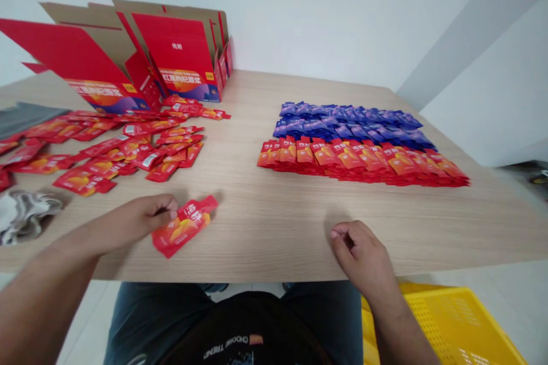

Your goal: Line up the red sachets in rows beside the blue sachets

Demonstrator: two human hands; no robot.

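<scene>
A red spout pouch (pixel 183 226) with orange print is pinched at its edge by my left hand (pixel 156 214), just above the table near its front edge. Curled on the right, my right hand (pixel 358 248) rests by the table with its fingers closed and nothing visible in them. Left of centre lies a loose pile of red pouches (pixel 124 151). Further right, red pouches (pixel 363 159) stand in an overlapping row, and behind them are rows of blue-purple pouches (pixel 349 121).
Open red cardboard boxes (pixel 180 57) stand at the back left of the wooden table (pixel 240 142). A crumpled cloth (pixel 26 214) lies at the left, with grey fabric (pixel 32 116) behind it. Below the table's right front is a yellow basket (pixel 462 313). A white wall rises behind.
</scene>
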